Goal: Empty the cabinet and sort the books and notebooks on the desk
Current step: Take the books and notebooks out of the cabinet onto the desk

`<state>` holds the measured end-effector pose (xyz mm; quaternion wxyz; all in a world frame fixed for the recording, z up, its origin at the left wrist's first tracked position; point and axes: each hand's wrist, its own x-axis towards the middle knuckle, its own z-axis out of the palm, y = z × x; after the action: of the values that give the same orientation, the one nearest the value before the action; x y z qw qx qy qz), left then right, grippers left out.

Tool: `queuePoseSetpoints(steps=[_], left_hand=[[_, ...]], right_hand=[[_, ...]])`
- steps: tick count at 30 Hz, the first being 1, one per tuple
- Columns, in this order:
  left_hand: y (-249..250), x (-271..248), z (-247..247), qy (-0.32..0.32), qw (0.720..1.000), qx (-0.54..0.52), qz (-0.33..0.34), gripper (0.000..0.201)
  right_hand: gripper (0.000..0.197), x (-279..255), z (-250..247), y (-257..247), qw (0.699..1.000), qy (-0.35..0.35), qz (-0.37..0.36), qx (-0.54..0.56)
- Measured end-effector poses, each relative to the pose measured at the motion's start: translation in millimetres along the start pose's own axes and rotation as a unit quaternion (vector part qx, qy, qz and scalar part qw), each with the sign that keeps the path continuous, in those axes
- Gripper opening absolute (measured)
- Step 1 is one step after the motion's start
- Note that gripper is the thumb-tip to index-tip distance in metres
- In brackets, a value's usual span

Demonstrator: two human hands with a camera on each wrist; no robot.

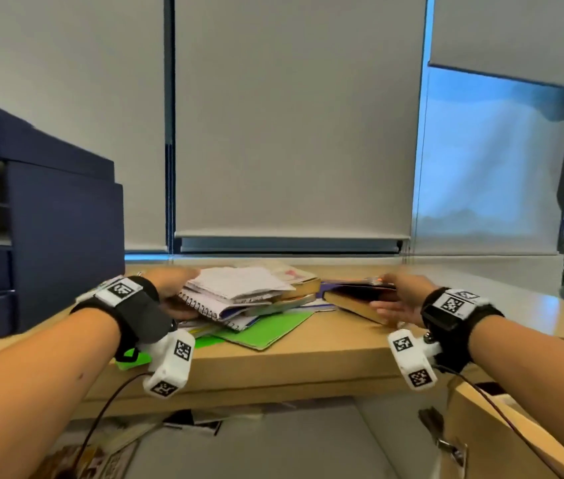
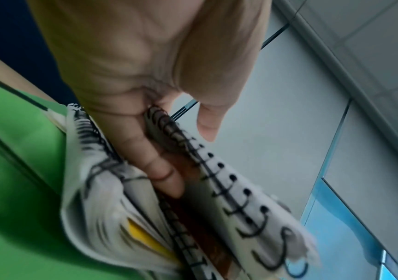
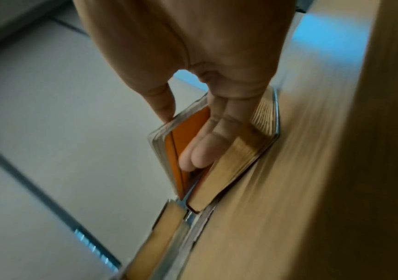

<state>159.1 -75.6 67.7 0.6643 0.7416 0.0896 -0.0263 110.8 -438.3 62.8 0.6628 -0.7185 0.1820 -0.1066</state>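
Both my hands are in the heap of books and notebooks on the desk (image 1: 308, 354)

From the head camera I see my left hand (image 1: 169, 288) at the pile's left end and my right hand (image 1: 398, 299) at its right end, but not the grips. The left wrist camera shows my fingers (image 2: 159, 170) slid between two spiral notebooks (image 2: 229, 189), thumb over the upper one, a green cover (image 2: 13, 170) lying beneath. The right wrist camera shows my fingers (image 3: 200, 149) tucked under an orange-lined cover (image 3: 188, 128), thumb on its edge, above a yellowed book (image 3: 226, 174) flat on the wood
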Motion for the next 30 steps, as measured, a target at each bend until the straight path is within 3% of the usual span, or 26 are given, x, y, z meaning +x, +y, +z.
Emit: queuePoseSetpoints(steps=[3, 4, 6, 8, 10, 13, 15, 18, 20, 22, 25, 26, 28, 30], left_hand=[[6, -2, -7, -0.005, 0.999, -0.033, 0.03, 0.011], [8, -2, -10, -0.007, 0.998, -0.041, 0.043, 0.02], [14, -2, -15, 0.015, 0.996, -0.028, 0.088, 0.058], [14, -5, -23, 0.088, 0.984, 0.098, 0.12, 0.075], [7, -7, -32, 0.132, 0.955, 0.243, 0.111, 0.06], [-4, -15, -40, 0.102, 0.926, 0.356, 0.068, 0.046], [-6, -21, -43, 0.098, 0.889, 0.437, 0.097, 0.05], [-3, -44, -48, 0.102, 0.863, 0.468, 0.158, 0.047], [-10, -63, -54, 0.094, 0.863, 0.452, 0.207, 0.032], [-29, -82, -61, 0.063, 0.879, 0.399, 0.255, 0.019], [-74, -108, -72, -0.078, 0.9, 0.333, 0.27, 0.023], [-96, -113, -77, -0.136, 0.901, 0.336, 0.24, 0.023], [-142, -106, -87, -0.221, 0.889, 0.371, 0.153, 0.02], [-195, -83, -104, -0.237, 0.882, 0.403, 0.061, 0.018]], right_hand=[[0.033, -17, 4, 4, 0.988, -0.065, -0.005, -0.141], [0.037, -25, 5, 5, 0.977, -0.091, -0.008, -0.194], [0.034, -39, 7, 6, 0.949, -0.121, -0.033, -0.29], [0.032, -52, 12, 8, 0.917, -0.148, -0.075, -0.363], [0.035, -68, 19, 8, 0.881, -0.171, -0.108, -0.428], [0.043, -85, 31, 11, 0.829, -0.183, -0.162, -0.503], [0.046, -95, 40, 14, 0.772, -0.161, -0.227, -0.572], [0.045, -112, 58, 29, 0.703, -0.116, -0.341, -0.613], [0.037, -128, 74, 50, 0.67, -0.134, -0.428, -0.591], [0.03, -146, 90, 80, 0.631, -0.194, -0.485, -0.574], [0.03, -157, 113, 130, 0.575, -0.287, -0.484, -0.594], [0.031, -155, 122, 149, 0.572, -0.311, -0.453, -0.609], [0.034, -143, 136, 179, 0.599, -0.333, -0.376, -0.624], [0.033, -122, 155, 210, 0.645, -0.351, -0.286, -0.615]])
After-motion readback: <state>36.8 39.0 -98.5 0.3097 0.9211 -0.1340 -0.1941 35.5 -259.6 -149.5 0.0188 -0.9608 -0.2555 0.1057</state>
